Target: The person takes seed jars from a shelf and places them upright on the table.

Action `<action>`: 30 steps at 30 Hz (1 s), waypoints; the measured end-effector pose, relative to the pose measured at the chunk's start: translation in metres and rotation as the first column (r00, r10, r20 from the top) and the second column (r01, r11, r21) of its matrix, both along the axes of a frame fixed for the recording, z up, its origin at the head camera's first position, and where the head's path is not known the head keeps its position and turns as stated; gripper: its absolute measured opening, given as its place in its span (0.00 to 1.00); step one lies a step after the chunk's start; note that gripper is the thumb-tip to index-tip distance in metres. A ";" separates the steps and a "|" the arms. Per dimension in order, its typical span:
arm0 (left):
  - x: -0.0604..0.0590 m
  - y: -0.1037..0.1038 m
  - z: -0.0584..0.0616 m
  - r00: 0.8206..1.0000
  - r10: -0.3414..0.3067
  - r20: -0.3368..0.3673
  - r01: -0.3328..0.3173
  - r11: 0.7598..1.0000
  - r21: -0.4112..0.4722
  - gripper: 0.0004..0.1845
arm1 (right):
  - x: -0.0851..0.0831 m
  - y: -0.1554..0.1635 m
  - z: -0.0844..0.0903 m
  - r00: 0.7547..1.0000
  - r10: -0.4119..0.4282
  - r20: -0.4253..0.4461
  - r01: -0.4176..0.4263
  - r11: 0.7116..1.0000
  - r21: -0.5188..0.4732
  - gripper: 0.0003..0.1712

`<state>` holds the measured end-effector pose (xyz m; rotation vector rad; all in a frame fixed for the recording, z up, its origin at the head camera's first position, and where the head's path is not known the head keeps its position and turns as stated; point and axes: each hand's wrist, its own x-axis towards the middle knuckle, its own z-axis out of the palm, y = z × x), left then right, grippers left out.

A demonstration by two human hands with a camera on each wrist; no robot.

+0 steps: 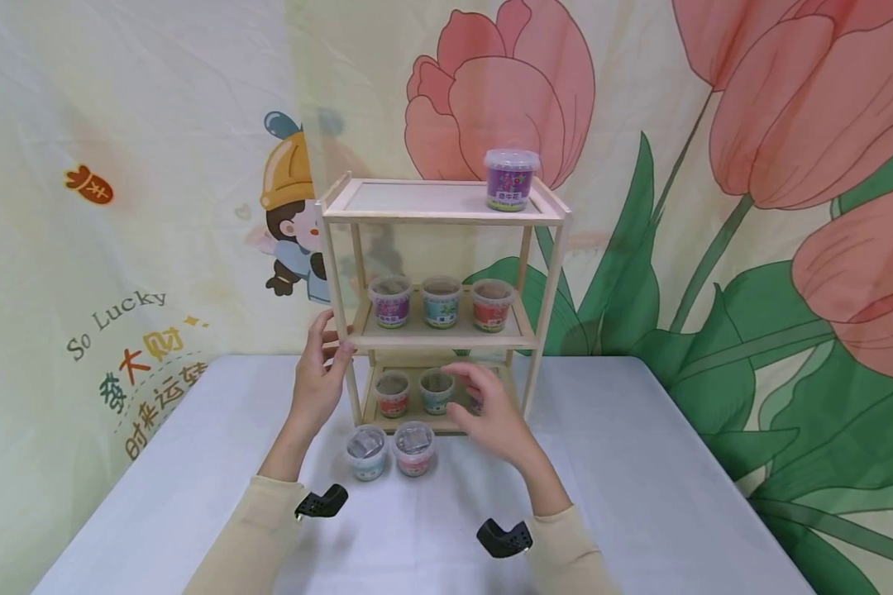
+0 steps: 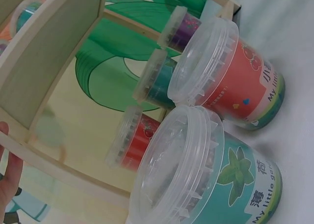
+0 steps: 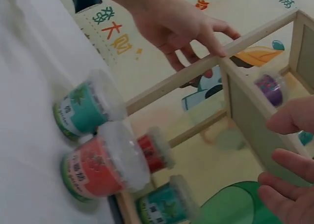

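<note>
The wooden shelf rack (image 1: 443,215) stands at the far middle of the counter (image 1: 640,496), three tiers high, against a flowered backdrop (image 1: 789,165). The left hand (image 1: 318,376) rests at the rack's front left post, about 9 o'clock from the lowest tier, thumb and fingers lightly curled about the post beside the middle shelf; the right wrist view shows its fingertips pressed on the wooden rail (image 3: 196,71). The right hand (image 1: 491,413) hovers at the front of the lowest tier, toward 4 o'clock of the rack, fingers loosely spread and apart, holding nothing that can be seen; whether it touches the cup behind it cannot be told.

On the top tier, at the right end, sits a purple cup (image 1: 511,179) with a clear lid. The middle tier carries three cups in a row: purple (image 1: 390,302), teal (image 1: 441,302) and red (image 1: 491,305). The lowest tier holds a red-banded cup (image 1: 392,394) and a teal one (image 1: 436,392), with a third mostly hidden behind the right hand.

Just in front of the rack, at 6 o'clock, two lidded cups stand side by side on the counter: a teal cup (image 1: 367,453) with a mint-leaf label (image 2: 235,170) and a red cup (image 1: 414,449), nearly touching.
</note>
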<state>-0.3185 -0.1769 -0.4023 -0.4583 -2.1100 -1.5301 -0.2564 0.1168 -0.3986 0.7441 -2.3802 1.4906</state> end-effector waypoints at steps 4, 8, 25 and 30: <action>0.000 0.000 0.000 1.000 -0.001 0.000 0.001 1.000 -0.003 0.33 | -0.001 0.012 0.026 0.999 0.005 -0.042 -0.004 1.000 0.011 0.28; 0.000 0.001 0.000 1.000 -0.001 0.004 0.001 1.000 0.001 0.33 | 0.000 0.022 0.051 0.995 0.019 -0.094 -0.017 1.000 0.015 0.28; -0.002 -0.001 0.000 1.000 0.000 0.010 0.000 1.000 -0.001 0.32 | 0.003 0.051 0.163 0.965 -0.029 -0.262 0.025 1.000 -0.019 0.27; -0.003 -0.002 -0.001 1.000 0.002 0.008 -0.002 1.000 -0.001 0.31 | 0.003 0.057 0.193 0.947 -0.072 -0.314 0.071 0.997 -0.015 0.26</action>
